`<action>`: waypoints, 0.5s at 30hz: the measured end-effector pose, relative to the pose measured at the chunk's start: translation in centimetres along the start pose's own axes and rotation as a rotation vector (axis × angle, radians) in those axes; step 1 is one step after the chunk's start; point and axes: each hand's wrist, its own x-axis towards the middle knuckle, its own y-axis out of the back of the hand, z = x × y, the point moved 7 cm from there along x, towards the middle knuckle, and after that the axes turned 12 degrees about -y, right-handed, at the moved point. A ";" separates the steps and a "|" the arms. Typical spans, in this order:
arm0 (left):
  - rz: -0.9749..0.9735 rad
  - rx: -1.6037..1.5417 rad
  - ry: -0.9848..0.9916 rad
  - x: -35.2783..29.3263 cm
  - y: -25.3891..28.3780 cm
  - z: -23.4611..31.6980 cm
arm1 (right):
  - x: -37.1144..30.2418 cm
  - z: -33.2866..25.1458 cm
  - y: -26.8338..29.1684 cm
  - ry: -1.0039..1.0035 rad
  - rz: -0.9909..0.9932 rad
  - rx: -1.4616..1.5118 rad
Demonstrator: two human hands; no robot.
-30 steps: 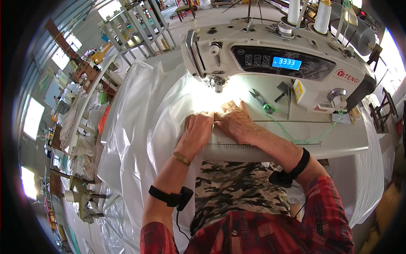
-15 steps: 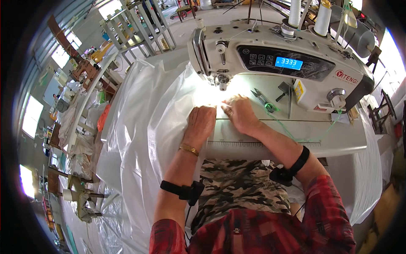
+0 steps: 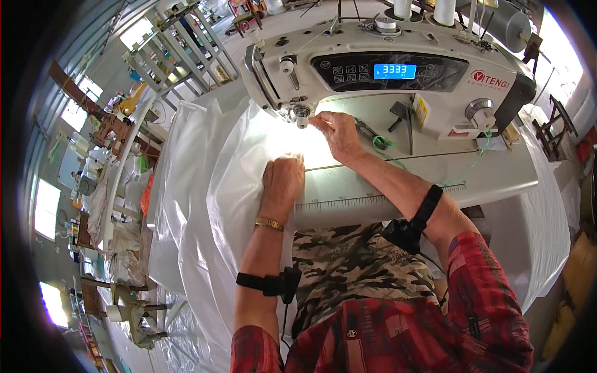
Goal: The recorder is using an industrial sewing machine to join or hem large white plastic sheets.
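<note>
A white sewing machine (image 3: 367,42) with a lit display stands in front of me. White woven plastic sheeting (image 3: 205,205) hangs in folds at the left and runs up to the needle area. My left hand (image 3: 283,183) is closed on the sheeting's edge, just on the near side of the needle. Beside the machine's needle end, my right hand (image 3: 339,138) has thumb and forefinger pinched together. Glare from the machine lamp hides what these fingertips hold, if anything. Thread snips (image 3: 365,128) lie just right of that hand, with green thread (image 3: 384,143) around their handle.
A dark small tool (image 3: 398,112) lies under the machine arm. A ruler scale (image 3: 348,202) runs along the table's near edge. White thread cones (image 3: 444,12) stand on top behind the machine. A grey metal rack (image 3: 180,56) is at the back left.
My right hand has moved away from me, up beside the needle end, apart from the left. The left hand remains on the sheeting. The view has shifted somewhat.
</note>
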 end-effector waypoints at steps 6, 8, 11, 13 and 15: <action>0.032 -0.114 -0.021 -1.9 1.1 1.7 | 0.2 0.5 0.0 -0.049 -0.051 -0.046; 0.117 -0.143 -0.044 -2.7 1.4 2.0 | 0.3 0.3 0.1 -0.071 -0.076 -0.060; 0.078 -0.181 -0.014 -2.4 1.7 2.1 | 0.1 0.8 -0.1 -0.098 -0.107 -0.049; 0.041 -0.169 -0.007 -1.7 1.4 1.5 | 0.2 1.1 -0.7 -0.102 -0.153 -0.065; 0.010 -0.155 0.004 -1.2 0.8 0.7 | 0.1 0.8 -0.6 -0.067 -0.143 -0.044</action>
